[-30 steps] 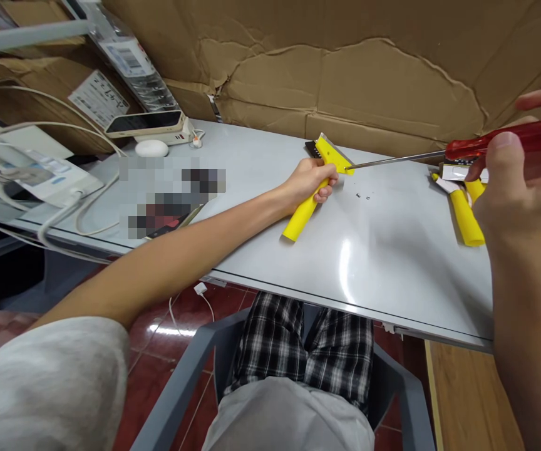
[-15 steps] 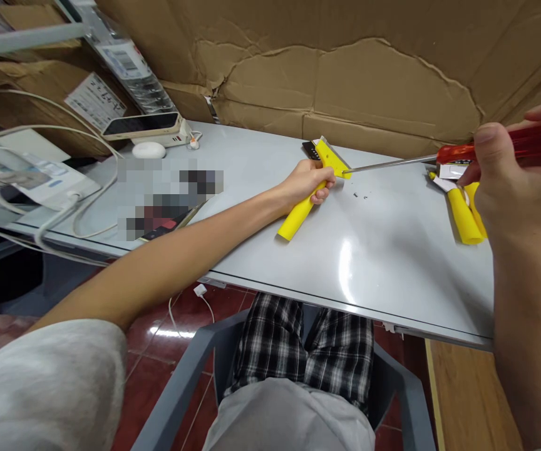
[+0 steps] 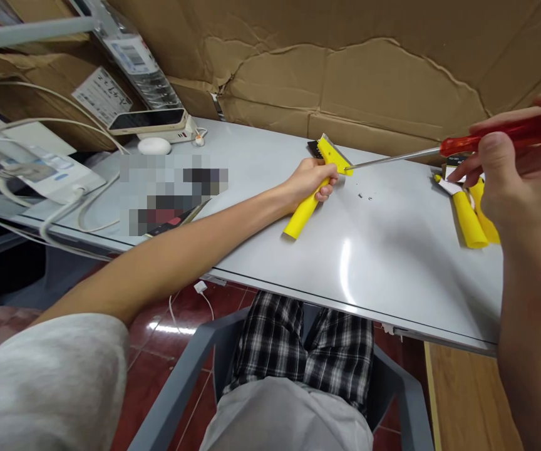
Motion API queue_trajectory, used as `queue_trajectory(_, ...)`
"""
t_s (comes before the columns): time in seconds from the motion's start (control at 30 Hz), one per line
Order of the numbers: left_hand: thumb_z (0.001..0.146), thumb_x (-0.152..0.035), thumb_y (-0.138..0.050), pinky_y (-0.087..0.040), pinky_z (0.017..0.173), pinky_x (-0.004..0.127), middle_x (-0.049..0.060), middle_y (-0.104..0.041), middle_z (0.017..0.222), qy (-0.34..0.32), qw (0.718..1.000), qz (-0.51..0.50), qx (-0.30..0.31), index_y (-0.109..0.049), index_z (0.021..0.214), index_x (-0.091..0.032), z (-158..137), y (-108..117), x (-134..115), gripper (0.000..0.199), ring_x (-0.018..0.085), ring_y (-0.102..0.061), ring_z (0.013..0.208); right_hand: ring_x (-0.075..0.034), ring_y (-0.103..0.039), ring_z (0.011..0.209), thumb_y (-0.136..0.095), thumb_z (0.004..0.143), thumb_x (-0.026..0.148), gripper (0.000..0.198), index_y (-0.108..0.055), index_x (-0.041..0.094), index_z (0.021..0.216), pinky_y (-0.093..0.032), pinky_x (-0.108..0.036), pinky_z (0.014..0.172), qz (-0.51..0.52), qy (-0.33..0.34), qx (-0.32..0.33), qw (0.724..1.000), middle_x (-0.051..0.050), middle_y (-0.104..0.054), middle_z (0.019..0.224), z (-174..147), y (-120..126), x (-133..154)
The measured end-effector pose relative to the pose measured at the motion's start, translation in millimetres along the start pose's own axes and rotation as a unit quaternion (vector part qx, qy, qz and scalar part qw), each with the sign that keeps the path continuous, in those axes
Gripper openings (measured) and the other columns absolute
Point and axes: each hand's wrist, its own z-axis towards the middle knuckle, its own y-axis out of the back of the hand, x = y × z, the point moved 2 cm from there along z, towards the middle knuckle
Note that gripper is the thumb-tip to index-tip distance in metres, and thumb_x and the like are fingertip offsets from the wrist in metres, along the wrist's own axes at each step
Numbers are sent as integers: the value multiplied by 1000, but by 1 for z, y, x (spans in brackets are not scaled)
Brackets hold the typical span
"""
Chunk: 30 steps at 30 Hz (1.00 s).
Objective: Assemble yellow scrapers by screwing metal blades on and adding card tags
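My left hand (image 3: 314, 183) is wrapped round a yellow scraper (image 3: 304, 216), holding it on the white tabletop with its wide head pointing away from me. A dark strip (image 3: 314, 148) shows beside that head. From the right, a long screwdriver (image 3: 399, 158) reaches across, its tip at a hole or screw in the scraper's head. My right hand (image 3: 517, 178) holds the screwdriver's red handle between thumb and fingers, some of them stretched out. Several tiny dark bits, perhaps screws (image 3: 370, 198), lie just right of the scraper.
More yellow-handled scrapers (image 3: 468, 219) lie at the right by my right wrist. Cardboard (image 3: 364, 81) stands along the table's back edge. On the left are a phone (image 3: 148, 120), a white rounded object (image 3: 154, 146), a power strip (image 3: 57, 175) with cables, and a blurred-out patch.
The view has shifted slightly, so the table items appear a little further right. My right hand's fingers have moved on the screwdriver handle. The tip stays at the scraper's head.
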Motion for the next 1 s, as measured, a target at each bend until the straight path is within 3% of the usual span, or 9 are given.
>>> queue_trajectory(0.07, 88, -3, -54, -23, 38, 17, -4, -51, 61, -2, 1000, -4, 2, -47, 80, -20, 2, 1, 1, 20, 1, -37, 40, -16, -77, 95, -77, 86, 40, 43, -60, 19, 119, -57, -21, 56, 2, 72, 28, 997, -5, -55, 124, 4, -1, 0)
queue_trajectory(0.13, 86, -3, -56, -23, 38, 18, -4, -52, 62, -9, 1000, -6, 9, -48, 80, -19, 3, 2, 3, 20, 1, -37, 40, -14, -76, 89, -77, 87, 43, 41, -61, 16, 112, -53, -18, 52, 5, 95, 26, 995, -5, -58, 119, 8, -1, -2)
queue_trajectory(0.43, 84, -2, -56, -23, 38, 18, -3, -53, 63, -3, 1000, 7, 3, -48, 81, -20, 2, 0, 2, 19, 2, -36, 41, 4, -58, 70, -78, 88, 39, 36, -64, 14, 110, -47, -10, 54, -79, 51, -8, 996, -1, -58, 117, 6, 6, -2)
queue_trajectory(0.6, 84, -2, -56, -23, 38, 18, -4, -51, 61, -2, 1000, 1, -7, -47, 81, -20, 0, -1, 1, 20, 2, -37, 41, 4, -53, 83, -80, 84, 27, 35, -65, 17, 114, -49, -9, 72, -141, 66, -17, 988, 0, -60, 118, 3, 8, -2)
queue_trajectory(0.73, 86, -2, -55, -23, 38, 18, -4, -51, 61, -5, 1000, -5, -10, -46, 80, -20, 0, 0, 1, 21, 2, -37, 41, 5, -56, 74, -80, 83, 31, 38, -63, 16, 113, -47, -9, 60, -96, 95, -22, 991, -1, -59, 117, 3, 3, -6)
queue_trajectory(0.87, 86, -3, -56, -23, 37, 18, -3, -52, 63, -10, 1000, -13, -10, -47, 78, -20, 1, 0, 1, 21, 2, -38, 41, 5, -54, 74, -76, 86, 41, 40, -61, 18, 116, -47, -11, 60, -101, 107, -36, 988, 0, -57, 119, 3, 2, -6)
queue_trajectory(1.0, 86, -3, -56, -26, 38, 17, -1, -55, 66, -16, 1000, -14, -8, -48, 76, -19, 0, -1, 3, 21, 1, -39, 42, 4, -53, 73, -76, 88, 41, 37, -62, 16, 112, -46, -13, 61, -117, 68, -35, 990, -1, -58, 117, 2, 1, -3)
